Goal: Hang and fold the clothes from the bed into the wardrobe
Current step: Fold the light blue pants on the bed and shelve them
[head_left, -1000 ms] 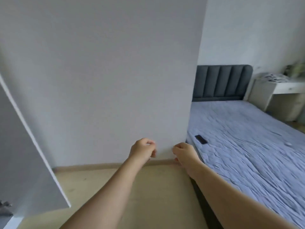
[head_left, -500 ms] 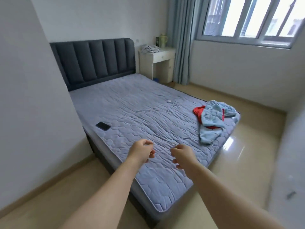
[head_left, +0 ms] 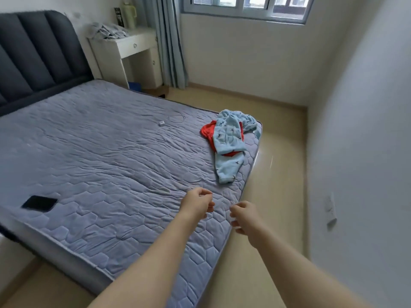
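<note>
Change: view swung right; clothes (head_left: 231,138) now nearer than half a second ago.
Clothes: blue over red, on bed (head_left: 100,152) far corner.
Left hand (head_left: 195,203): fingers (head_left: 206,194) loosely curled, empty.
Right hand (head_left: 245,217): likewise, above bed edge.

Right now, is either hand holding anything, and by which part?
Nothing. The left hand and right hand are loosely curled and empty; the clothes lie untouched near the bed's far corner.
</note>
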Demonstrator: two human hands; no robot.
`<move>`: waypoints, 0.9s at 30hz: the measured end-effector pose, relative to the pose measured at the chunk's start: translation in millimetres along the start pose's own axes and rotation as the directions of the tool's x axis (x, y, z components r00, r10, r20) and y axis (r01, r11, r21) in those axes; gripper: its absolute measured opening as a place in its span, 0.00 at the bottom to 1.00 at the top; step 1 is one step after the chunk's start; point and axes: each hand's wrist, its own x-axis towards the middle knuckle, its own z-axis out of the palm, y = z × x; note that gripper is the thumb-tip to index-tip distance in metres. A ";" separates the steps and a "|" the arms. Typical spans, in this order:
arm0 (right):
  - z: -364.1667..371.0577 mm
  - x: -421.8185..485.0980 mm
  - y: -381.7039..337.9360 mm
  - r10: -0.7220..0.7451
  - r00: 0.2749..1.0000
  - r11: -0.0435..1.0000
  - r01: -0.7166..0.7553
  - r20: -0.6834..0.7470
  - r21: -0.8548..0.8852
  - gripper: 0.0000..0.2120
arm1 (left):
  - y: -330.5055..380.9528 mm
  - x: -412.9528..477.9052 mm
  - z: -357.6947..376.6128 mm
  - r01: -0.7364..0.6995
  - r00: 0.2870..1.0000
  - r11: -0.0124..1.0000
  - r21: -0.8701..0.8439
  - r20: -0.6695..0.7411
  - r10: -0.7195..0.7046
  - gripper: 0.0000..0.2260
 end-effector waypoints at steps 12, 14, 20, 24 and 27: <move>-115.3 191.1 -19.9 0.111 0.993 0.989 -0.106 -0.049 0.101 0.08 | 59.5 179.4 123.7 0.107 0.994 0.990 0.089 0.005 -0.107 0.08; -144.6 232.3 -33.0 0.124 0.991 0.989 -0.120 -0.042 0.082 0.09 | 80.2 212.1 152.2 0.137 0.991 0.989 0.062 -0.010 -0.137 0.08; -210.0 333.8 -73.6 0.165 0.986 0.986 -0.165 0.004 0.023 0.09 | 132.8 297.3 222.1 0.211 0.977 0.977 -0.004 -0.039 -0.211 0.07; -227.8 394.6 -98.0 0.209 0.977 0.978 -0.209 0.048 -0.007 0.08 | 155.0 350.8 236.5 0.266 0.960 0.963 -0.034 -0.084 -0.268 0.08; -234.8 449.5 -124.1 0.226 0.972 0.974 -0.223 0.070 -0.041 0.07 | 174.1 405.7 243.4 0.282 0.953 0.959 -0.037 -0.100 -0.285 0.07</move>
